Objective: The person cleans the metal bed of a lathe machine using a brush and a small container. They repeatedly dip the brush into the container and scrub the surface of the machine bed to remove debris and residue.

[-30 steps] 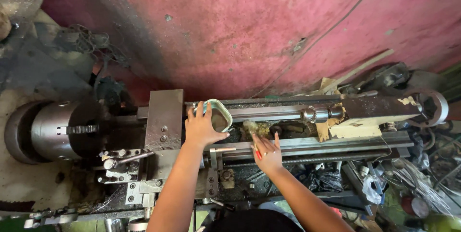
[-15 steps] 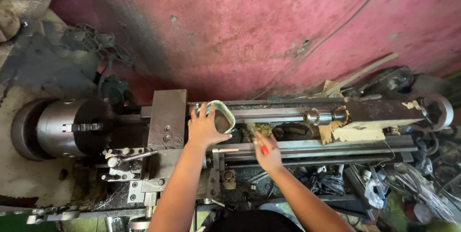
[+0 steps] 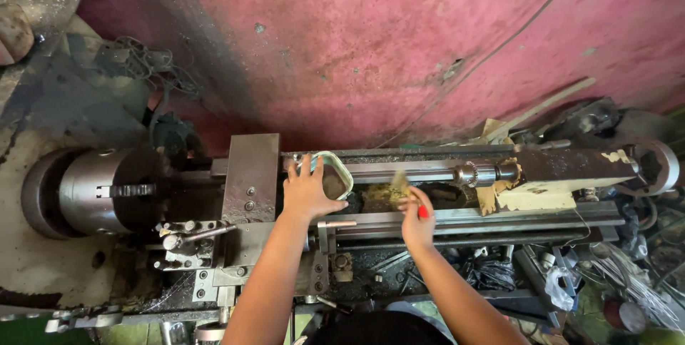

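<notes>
Two bare forearms, no sleeves; left hand (image 3: 308, 191) and right hand (image 3: 416, 222) ungloved, no rings or watch

- a metal lathe bed (image 3: 499, 216) with two long rails runs left to right
- on it sit a grey carriage block (image 3: 250, 174), a tailstock (image 3: 564, 166) with drill chuck (image 3: 474, 172), and a pale-rimmed container (image 3: 335, 174)
- yellowish swarf (image 3: 378, 195) lies between the rails

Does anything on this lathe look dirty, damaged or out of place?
Yes. Yellowish-brown shavings lie heaped on the grey metal lathe bed between the hands. Torn brown cardboard pieces sit by the tailstock, and tangled swarf lies below the carriage.
</notes>
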